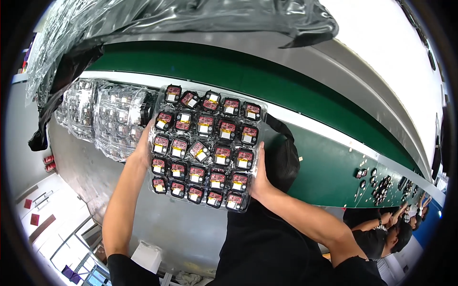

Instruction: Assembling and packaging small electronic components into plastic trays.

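Between my two hands is a clear plastic tray (262, 128) with rows of pockets. Small black square devices (205, 125) fill the pockets, each showing a red circuit board with white and yellow parts. A few of them sit twisted in their pockets. My left hand (144, 145) grips the tray's left side, and my right hand (259, 177) clasps its right side; the fingers of both are partly hidden by the tray. It is held over the edge of the green work surface (324, 157).
Stacks of similar trays in clear wrap (117, 117) stand to the left. A black bag (282, 164) lies right of the tray. Clear plastic sheeting (191, 19) hangs overhead. Loose small parts (381, 188) are scattered farther right, where other people (389, 233) sit.
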Demonstrator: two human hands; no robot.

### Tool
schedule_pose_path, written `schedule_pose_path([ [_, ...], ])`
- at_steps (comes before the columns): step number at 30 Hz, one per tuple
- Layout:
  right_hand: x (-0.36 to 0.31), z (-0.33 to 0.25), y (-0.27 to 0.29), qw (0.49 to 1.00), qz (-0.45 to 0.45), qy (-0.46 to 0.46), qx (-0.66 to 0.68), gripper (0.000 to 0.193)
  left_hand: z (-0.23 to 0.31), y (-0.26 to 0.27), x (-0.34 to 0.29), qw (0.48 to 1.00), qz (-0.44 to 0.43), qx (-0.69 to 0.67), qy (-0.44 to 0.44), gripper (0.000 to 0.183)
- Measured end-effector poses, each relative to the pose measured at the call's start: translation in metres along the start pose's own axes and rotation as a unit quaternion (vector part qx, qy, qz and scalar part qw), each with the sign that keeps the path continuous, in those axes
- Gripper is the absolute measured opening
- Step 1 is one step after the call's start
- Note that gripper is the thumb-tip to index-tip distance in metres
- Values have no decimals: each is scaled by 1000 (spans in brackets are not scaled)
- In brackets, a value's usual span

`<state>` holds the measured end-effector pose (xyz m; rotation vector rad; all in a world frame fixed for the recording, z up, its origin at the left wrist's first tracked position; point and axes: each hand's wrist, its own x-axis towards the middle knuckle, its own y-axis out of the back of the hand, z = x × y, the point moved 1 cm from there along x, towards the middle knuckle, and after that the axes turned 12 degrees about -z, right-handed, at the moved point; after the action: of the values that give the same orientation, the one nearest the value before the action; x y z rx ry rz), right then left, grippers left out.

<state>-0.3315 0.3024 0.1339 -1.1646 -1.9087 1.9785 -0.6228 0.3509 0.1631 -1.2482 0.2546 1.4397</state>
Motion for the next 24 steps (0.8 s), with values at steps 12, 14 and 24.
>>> schedule_pose_path([
  [12, 16, 16, 22, 997, 66, 43, -3, 74, -5, 32, 28, 997, -25, 14, 78, 63],
  [14, 19, 15, 23, 996, 74, 38, 8, 73, -5, 29, 26, 994, -3, 86, 61, 66],
  [24, 14, 24, 44, 991, 93, 92, -39, 63, 1, 46, 14, 994, -1, 59, 87, 86],
])
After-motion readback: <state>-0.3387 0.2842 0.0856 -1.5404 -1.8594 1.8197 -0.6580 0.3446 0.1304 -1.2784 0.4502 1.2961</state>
